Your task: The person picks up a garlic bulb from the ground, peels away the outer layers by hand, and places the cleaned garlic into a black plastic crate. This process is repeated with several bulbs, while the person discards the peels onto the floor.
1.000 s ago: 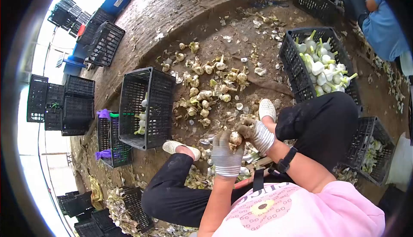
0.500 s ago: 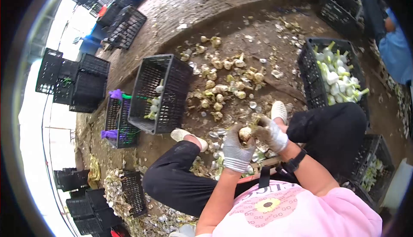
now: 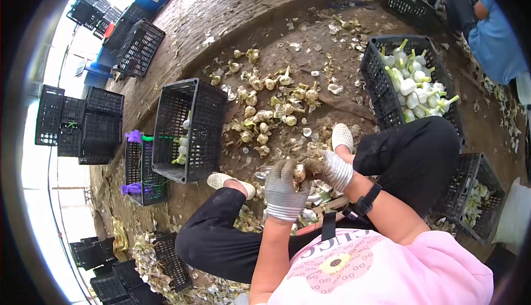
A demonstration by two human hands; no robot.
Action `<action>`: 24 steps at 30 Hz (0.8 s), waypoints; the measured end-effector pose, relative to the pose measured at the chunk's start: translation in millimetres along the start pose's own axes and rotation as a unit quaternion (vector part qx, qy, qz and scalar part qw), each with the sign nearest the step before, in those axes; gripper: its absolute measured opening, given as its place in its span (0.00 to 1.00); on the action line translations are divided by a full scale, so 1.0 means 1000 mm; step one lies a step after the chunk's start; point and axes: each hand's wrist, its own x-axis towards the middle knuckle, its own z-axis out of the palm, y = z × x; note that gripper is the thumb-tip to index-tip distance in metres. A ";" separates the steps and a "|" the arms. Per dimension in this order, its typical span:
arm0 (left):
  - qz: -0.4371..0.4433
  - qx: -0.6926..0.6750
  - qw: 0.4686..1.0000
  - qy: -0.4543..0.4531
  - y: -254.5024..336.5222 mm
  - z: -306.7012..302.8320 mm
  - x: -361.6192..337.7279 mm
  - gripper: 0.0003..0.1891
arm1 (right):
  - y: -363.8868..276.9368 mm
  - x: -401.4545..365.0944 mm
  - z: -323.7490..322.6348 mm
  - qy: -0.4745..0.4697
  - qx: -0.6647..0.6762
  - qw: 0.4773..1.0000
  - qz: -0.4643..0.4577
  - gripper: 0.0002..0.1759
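Observation:
My left hand (image 3: 286, 190), in a striped grey-white glove, is closed around a garlic bulb (image 3: 299, 173) held low in front of my lap. My right hand (image 3: 332, 170), gloved the same way, presses its fingers against the bulb's other side. Much of the bulb is hidden by the fingers. Beyond my feet, unpeeled garlic bulbs (image 3: 265, 116) lie spread over the dirt floor. Loose peelings and pale scraps (image 3: 318, 194) lie below my hands.
To the right stands a black crate (image 3: 381, 108) heaped with clean white garlic (image 3: 412, 86). A black crate (image 3: 207, 111) with a few bulbs stands left. Another crate (image 3: 442, 194) with greenish trimmings is beside my knee. A person in blue (image 3: 498, 39) is at the far right.
The view has turned slightly, so most of the scene sits further left. Both hands stay together at the garlic bulb, with the fingers a little shifted around it.

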 end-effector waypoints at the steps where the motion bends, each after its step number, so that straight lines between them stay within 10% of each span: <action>1: 0.006 -0.006 1.000 0.003 -0.001 0.001 0.000 0.26 | -0.001 0.001 0.000 -0.003 -0.007 1.000 0.003 0.19; 6: -0.096 -0.139 0.985 -0.020 -0.011 0.008 -0.013 0.22 | 0.002 -0.002 -0.002 0.014 -0.008 1.000 0.016 0.17; 9: -0.283 -0.369 0.885 -0.030 -0.009 0.011 -0.020 0.20 | -0.001 -0.004 0.004 0.006 -0.110 0.994 -0.013 0.17; 15: -0.359 -0.511 0.781 0.031 -0.017 0.015 -0.030 0.16 | 0.006 -0.005 0.013 -0.001 -0.262 0.965 -0.023 0.16; 19: -0.305 -0.517 0.799 0.046 -0.023 0.020 -0.029 0.18 | -0.001 -0.011 0.019 0.050 0.059 0.997 0.019 0.15; 24: -0.236 -0.384 0.892 0.033 -0.010 0.020 -0.028 0.22 | 0.012 -0.003 0.007 0.044 -0.016 0.998 -0.031 0.15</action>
